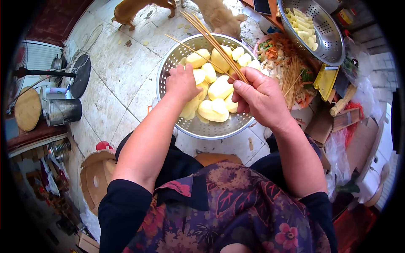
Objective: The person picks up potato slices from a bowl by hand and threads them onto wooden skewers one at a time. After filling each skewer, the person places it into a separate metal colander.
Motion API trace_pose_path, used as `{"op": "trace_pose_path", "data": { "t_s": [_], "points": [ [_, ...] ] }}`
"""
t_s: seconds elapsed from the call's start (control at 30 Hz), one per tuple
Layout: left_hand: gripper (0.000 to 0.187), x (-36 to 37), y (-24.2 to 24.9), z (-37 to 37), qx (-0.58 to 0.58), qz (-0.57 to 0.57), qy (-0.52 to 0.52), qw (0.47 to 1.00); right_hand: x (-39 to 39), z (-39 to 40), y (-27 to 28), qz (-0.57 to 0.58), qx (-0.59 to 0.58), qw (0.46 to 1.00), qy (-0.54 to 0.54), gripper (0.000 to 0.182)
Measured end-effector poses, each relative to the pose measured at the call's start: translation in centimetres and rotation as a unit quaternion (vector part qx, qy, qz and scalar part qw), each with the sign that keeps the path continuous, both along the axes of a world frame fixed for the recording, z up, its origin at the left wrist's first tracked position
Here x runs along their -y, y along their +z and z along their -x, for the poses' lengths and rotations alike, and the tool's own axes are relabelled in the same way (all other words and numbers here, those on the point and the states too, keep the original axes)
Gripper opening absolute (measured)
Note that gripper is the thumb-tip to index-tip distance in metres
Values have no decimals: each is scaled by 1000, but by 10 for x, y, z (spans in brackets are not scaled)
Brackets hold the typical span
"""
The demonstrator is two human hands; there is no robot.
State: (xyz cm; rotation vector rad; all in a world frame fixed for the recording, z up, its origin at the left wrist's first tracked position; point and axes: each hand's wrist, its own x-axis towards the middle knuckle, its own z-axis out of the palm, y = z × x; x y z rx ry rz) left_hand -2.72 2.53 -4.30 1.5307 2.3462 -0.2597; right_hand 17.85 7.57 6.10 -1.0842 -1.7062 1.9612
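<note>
Peeled yellow potatoes [221, 87], some of them cut into slices, lie in a large metal colander [162, 86] in front of me. My right hand [262, 93] is closed around a bundle of thin bamboo skewers [211, 36], which slant up and left over the colander. One skewer [192, 50] sticks out apart from the bundle. Over the left side of the colander, my left hand [182, 83] reaches down at the potatoes, its thumb apart from the fingers. Its fingertips are partly hidden, and I see nothing held in it.
A second colander [331, 42] with cut pale pieces [301, 27] stands at upper right. Below it are shredded vegetables [276, 50] and more skewers [295, 78]. Two dogs [139, 12] [219, 17] are beyond the colander. Cardboard [95, 177] lies at left.
</note>
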Motion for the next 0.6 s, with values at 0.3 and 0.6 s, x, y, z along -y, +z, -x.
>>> {"op": "trace_pose_path", "data": {
  "t_s": [0.3,0.6],
  "points": [
    [46,-7,-15,26,42,-101,44,993,-2,-8,3,-8,-11,1000,-13,15],
    [39,-15,5,50,155,-227,154,949,-5,-18,5,-18,-30,999,-24,16]
  ]
}}
